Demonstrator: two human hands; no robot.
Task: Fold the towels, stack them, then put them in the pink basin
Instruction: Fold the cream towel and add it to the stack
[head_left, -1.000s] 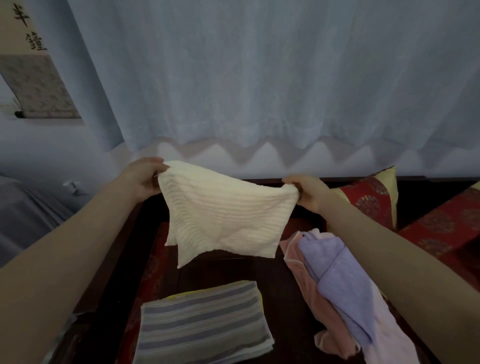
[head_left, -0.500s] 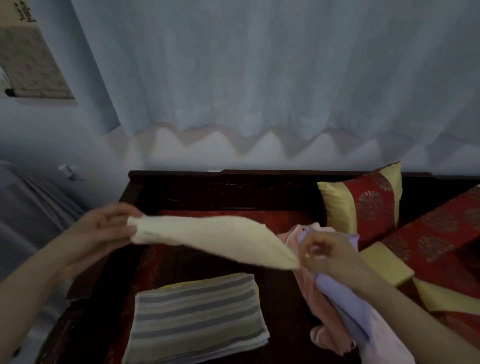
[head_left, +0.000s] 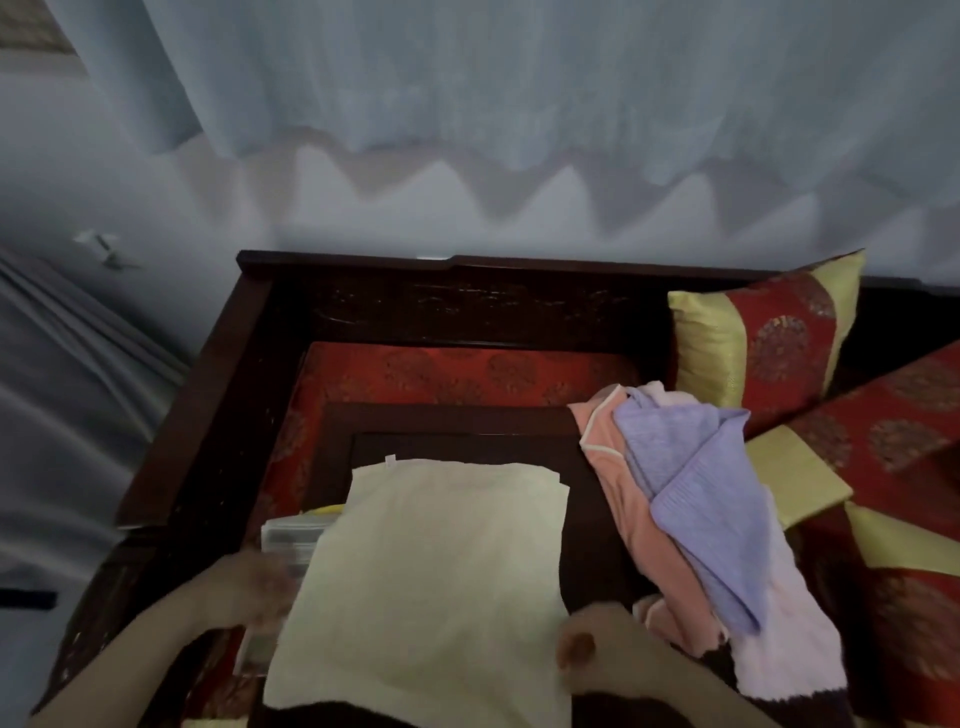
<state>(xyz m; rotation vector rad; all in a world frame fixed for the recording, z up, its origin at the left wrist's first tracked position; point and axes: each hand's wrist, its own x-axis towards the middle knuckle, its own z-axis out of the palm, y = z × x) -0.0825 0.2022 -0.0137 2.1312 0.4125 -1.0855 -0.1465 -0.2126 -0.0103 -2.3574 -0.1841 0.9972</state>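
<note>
Toward the dark wooden table's (head_left: 467, 441) near edge, the cream cotton towel (head_left: 431, 571) lies askew over the grey-striped folded towel (head_left: 291, 535). The right hand (head_left: 582, 649) pinches its near corner; the left hand (head_left: 249, 587) is too blurred to judge. Uneven stacking could topple.

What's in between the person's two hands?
The head view shows a flat cream cloth towel lying between the left hand and the right hand, covering most of a grey striped folded towel.
</note>
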